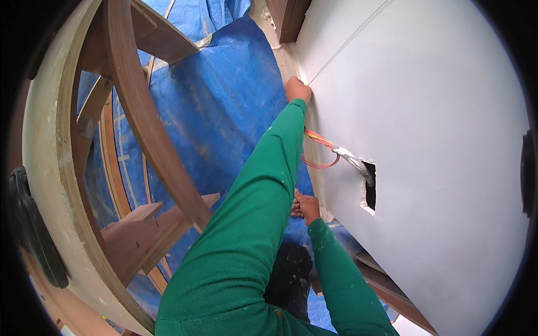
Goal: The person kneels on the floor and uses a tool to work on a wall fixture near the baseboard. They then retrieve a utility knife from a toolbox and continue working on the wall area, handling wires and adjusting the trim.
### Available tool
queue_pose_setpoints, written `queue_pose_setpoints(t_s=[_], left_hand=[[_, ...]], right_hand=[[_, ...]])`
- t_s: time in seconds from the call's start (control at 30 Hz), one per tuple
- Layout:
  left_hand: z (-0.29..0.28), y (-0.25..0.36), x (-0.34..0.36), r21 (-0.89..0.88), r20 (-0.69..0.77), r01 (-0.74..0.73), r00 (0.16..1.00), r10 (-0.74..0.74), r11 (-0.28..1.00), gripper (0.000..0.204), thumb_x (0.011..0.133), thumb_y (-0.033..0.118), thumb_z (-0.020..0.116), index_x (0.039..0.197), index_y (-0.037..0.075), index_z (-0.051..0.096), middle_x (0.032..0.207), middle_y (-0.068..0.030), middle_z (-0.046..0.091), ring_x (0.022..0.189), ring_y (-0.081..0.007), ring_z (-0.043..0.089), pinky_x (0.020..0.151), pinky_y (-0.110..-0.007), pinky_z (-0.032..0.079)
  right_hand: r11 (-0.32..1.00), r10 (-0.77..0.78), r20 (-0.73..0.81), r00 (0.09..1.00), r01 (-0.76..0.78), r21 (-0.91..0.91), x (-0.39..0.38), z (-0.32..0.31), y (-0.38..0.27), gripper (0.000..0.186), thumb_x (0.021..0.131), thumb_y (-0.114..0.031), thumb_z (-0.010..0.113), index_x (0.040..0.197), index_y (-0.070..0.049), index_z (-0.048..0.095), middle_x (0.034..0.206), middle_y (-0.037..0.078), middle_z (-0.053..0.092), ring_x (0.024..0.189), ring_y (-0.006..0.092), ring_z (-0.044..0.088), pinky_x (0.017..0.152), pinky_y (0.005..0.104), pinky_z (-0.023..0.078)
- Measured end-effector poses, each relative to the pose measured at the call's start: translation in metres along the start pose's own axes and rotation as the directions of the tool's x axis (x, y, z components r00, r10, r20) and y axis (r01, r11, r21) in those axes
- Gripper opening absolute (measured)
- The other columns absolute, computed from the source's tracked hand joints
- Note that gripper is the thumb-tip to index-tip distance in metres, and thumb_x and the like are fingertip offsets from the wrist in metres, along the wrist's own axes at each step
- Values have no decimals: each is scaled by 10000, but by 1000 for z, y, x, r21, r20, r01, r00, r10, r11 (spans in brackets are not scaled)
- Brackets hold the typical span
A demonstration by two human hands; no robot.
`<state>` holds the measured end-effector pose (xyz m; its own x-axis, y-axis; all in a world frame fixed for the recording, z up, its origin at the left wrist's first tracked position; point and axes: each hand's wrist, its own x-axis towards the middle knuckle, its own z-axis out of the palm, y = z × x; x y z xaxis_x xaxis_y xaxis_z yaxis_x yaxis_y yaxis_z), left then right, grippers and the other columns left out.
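Note:
My left hand (297, 89) is closed at the edge of a white wall panel (443, 101), at the far end of my stretched-out arm. Its fingertips meet the lower end of a thin line (350, 43) that runs up the panel; whether this is a string or a joint I cannot tell. Nearer to me, my right hand (308, 208) is closed by the panel's lower edge, and whatever is in its fingers is hidden. Between the two hands, red and yellow wires (318, 138) come out of a silvery sleeve (351, 159). This passes through a rectangular cutout (370, 193) in the panel.
Blue tarpaulin (218, 106) covers the floor, wrinkled and dusty. To the left stands a wooden frame (148, 123) with boards, some with nails sticking out. A black object (35, 229) lies against its pale outer side. A dark wooden post (287, 18) rises beyond my left hand.

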<state>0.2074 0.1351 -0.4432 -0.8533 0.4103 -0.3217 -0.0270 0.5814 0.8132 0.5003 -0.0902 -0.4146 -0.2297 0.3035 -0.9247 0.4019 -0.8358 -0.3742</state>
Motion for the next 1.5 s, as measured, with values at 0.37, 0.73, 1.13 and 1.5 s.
queue_pose_setpoints(t_s=[0.37, 0.73, 1.13, 1.5], left_hand=[[-1, 4, -4, 8, 0, -3, 1000, 3, 1000, 175, 764, 64, 683, 928, 17, 721, 983, -226, 729, 986, -388, 698, 898, -439, 544], [-2, 4, -5, 2, -27, -19, 999, 19, 1000, 158, 758, 60, 686, 904, 12, 724, 963, -228, 730, 962, -397, 700, 892, -451, 544], [-3, 6, -5, 22, 0, 4, 1000, -4, 1000, 173, 764, 73, 699, 927, 20, 723, 985, -219, 732, 984, -385, 699, 896, -443, 542], [-1, 6, -5, 28, -10, 7, 1000, -7, 1000, 172, 770, 67, 686, 932, 21, 722, 986, -220, 731, 985, -391, 698, 906, -450, 537]], right_hand=[[1000, -1, -19, 1000, 1, -11, 1, -1, 1, 520, 857, -489, 795, 819, -10, 595, 692, 121, 685, 617, 258, 732, 508, 322, 587], [1000, 6, -17, 1000, -6, 0, 3, -1, 3, 529, 853, -496, 795, 825, -6, 596, 696, 127, 685, 617, 260, 732, 505, 320, 589], [1000, 7, -2, 1000, -7, 7, 6, -3, 5, 525, 858, -488, 794, 826, -5, 592, 698, 130, 686, 617, 259, 732, 508, 321, 589], [1000, 1, 7, 1000, -1, 14, 5, -2, 5, 518, 855, -489, 796, 819, -15, 592, 691, 125, 686, 607, 253, 729, 497, 318, 584]])
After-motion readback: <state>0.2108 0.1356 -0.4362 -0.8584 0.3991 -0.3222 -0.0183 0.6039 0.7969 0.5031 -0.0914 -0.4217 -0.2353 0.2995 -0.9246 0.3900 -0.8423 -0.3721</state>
